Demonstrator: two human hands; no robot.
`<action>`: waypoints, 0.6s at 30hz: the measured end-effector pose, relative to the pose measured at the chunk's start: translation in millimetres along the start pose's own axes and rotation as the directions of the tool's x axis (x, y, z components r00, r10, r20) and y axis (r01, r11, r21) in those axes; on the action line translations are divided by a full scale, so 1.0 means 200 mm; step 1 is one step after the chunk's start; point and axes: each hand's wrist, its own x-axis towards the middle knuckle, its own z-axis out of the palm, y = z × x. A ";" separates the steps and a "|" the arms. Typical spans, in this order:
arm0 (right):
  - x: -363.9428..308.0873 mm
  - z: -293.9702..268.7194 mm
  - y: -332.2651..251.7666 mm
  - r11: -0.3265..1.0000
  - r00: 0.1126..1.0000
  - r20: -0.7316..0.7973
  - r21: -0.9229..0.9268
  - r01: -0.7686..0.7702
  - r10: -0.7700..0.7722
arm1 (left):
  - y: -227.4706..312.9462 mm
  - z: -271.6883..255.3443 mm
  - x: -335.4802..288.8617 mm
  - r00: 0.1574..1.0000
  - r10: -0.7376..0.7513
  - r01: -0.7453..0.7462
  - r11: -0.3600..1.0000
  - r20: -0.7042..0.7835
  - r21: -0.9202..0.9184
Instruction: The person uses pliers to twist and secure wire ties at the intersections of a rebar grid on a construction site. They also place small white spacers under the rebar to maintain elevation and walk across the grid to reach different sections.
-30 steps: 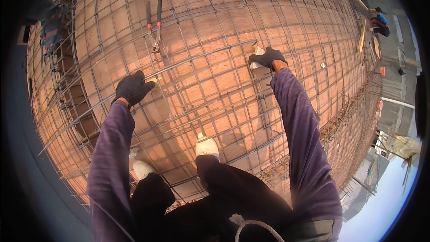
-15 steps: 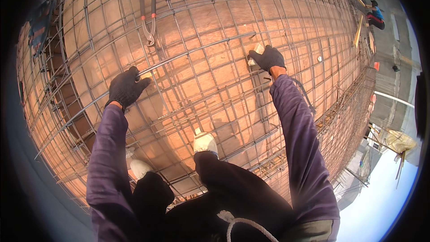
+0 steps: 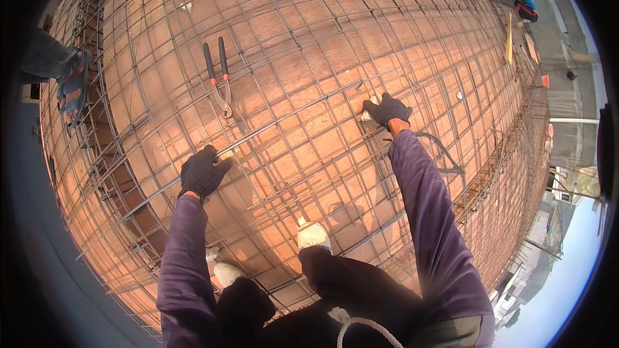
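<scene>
My left hand (image 3: 206, 172), in a dark knit glove, is closed round a long steel reinforcing bar (image 3: 271, 125). The bar slants up to the right across the rebar mesh (image 3: 301, 177), above reddish plywood. In a matching glove, my right hand (image 3: 388, 111) has its fingers curled on a small pale block (image 3: 366, 116) beside the bar's far end. Part of the block is hidden under the glove. Steel pincers (image 3: 223, 58) with black and red handles lie on the mesh beyond my left hand, jaws toward me.
My white-covered foot (image 3: 314, 235) stands among the bars. Another person's shoe (image 3: 72, 90) is at the left beside a rebar-framed gap. A dark cable loop (image 3: 445, 154) lies right of my right forearm. Far right, a person (image 3: 525, 5) crouches near wooden strips (image 3: 509, 38).
The view has shifted, so both hands and the pincers appear lower. More of the other person's leg and shoe shows at the left. Both hands keep their places on the bar and block.
</scene>
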 end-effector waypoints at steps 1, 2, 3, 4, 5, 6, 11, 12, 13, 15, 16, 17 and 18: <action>0.00 0.00 0.00 1.000 1.000 0.003 0.010 -0.005 0.005 | 0.00 0.00 0.00 1.000 -0.011 0.011 1.000 0.014 -0.004; -0.01 0.01 0.00 1.000 1.000 -0.014 0.010 -0.003 0.003 | 0.00 0.00 0.01 1.000 -0.024 0.025 0.999 0.019 -0.021; -0.02 0.01 0.01 1.000 0.999 -0.035 0.011 0.003 -0.003 | 0.00 0.01 0.01 1.000 -0.013 0.013 1.000 0.008 -0.012; -0.03 0.02 0.01 1.000 0.998 -0.055 0.012 0.009 -0.008 | 0.01 0.01 0.01 1.000 -0.003 0.003 1.000 -0.010 -0.016; -0.04 0.02 0.01 1.000 0.998 -0.055 0.021 -0.008 0.009 | 0.00 0.02 0.01 1.000 -0.012 0.012 1.000 -0.008 -0.024; -0.05 0.02 0.00 0.999 0.998 -0.055 0.029 -0.023 0.025 | 0.00 0.03 0.01 1.000 -0.011 0.011 1.000 -0.017 -0.007; -0.05 -0.01 -0.14 0.963 0.839 -0.512 0.075 0.258 -0.185 | -0.02 0.07 0.01 0.996 0.035 -0.032 0.998 -0.078 0.045; -0.02 -0.04 -0.19 0.882 0.738 -0.600 0.109 0.458 -0.309 | -0.02 0.07 0.01 0.996 0.038 -0.036 0.999 -0.078 0.035; 0.01 -0.05 -0.28 0.870 0.710 -0.617 0.081 0.485 -0.339 | -0.02 0.07 0.01 0.995 0.038 -0.036 0.999 -0.090 0.015; 0.11 -0.09 -0.47 0.820 0.594 -0.687 -0.007 0.572 -0.420 | -0.03 0.07 0.01 0.993 0.069 -0.066 0.997 -0.101 0.037; 0.17 -0.13 -0.53 0.798 0.533 -0.713 -0.061 0.600 -0.456 | -0.03 0.08 0.01 0.991 0.079 -0.075 0.996 -0.110 0.042; 0.23 -0.16 -0.58 0.800 0.536 -0.697 -0.089 0.594 -0.476 | -0.03 0.08 0.02 0.991 0.072 -0.068 0.997 -0.111 0.045; 0.28 -0.18 -0.64 0.797 0.540 -0.676 -0.118 0.592 -0.502 | -0.03 0.08 0.01 0.992 0.058 -0.053 0.998 -0.110 0.044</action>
